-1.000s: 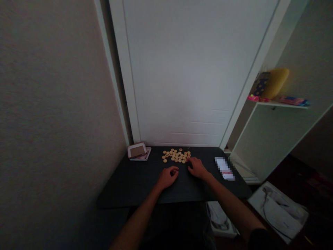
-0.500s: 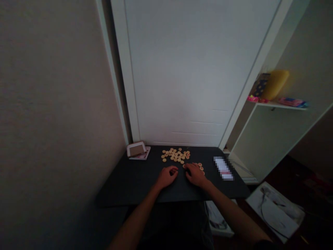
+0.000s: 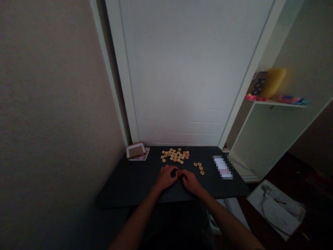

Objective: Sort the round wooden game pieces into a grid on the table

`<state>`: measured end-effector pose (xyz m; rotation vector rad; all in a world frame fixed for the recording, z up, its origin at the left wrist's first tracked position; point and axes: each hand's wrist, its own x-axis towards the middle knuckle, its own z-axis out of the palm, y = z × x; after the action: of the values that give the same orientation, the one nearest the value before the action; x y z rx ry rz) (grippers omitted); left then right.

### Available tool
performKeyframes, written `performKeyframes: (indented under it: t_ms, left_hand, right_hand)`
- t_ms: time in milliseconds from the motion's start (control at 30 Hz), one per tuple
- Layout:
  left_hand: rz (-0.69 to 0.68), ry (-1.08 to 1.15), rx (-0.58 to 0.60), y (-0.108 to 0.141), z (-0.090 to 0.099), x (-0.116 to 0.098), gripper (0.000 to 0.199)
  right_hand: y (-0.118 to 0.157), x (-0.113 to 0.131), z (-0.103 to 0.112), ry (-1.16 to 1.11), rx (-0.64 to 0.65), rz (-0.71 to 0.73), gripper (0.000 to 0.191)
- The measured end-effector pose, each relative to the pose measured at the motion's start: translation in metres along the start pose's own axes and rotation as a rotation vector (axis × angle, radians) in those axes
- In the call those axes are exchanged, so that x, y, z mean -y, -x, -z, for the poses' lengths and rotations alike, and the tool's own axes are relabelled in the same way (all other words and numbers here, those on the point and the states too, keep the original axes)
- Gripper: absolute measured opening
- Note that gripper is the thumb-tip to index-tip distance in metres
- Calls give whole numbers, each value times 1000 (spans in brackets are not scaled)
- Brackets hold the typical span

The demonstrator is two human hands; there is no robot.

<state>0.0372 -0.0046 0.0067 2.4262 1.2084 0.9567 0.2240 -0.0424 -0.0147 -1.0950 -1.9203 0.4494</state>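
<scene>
Several round wooden pieces (image 3: 175,155) lie in a loose cluster at the back middle of the dark table (image 3: 130,184). A short bent row of pieces (image 3: 201,168) lies to the right, beyond my right hand (image 3: 189,180). My left hand (image 3: 166,177) is curled near the table's middle, its fingertips meeting those of my right hand. Between the fingertips is a small round piece (image 3: 177,173), which both hands pinch. The lower part of that piece is hidden by the fingers.
An open box with its lid (image 3: 139,158) sits at the table's back left corner. A phone-like blurred object (image 3: 222,167) lies at the right. Behind stands a white door (image 3: 177,76). A shelf (image 3: 278,103) with a yellow item is at the right, white boxes (image 3: 277,208) on the floor.
My right hand has moved left from the bent row of pieces to my left hand, with a round piece now between the fingertips. The row is now uncovered.
</scene>
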Motion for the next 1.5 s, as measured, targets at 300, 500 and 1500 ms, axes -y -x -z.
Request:
performKeyframes:
  t_ms: [300,500,1500]
  left_hand:
    - [23,115,-69,-3,-9,10,20]
    - [57,252,-169,-7,-16,22,23]
    - [152,542,-2,-6,-13,17,28]
  right_hand:
    - [0,-1,2,70,-65,-26,34]
    - [1,-4,-1,108,-110,-14,34]
    - [-28,-5,-11,-104,-156,-240,24]
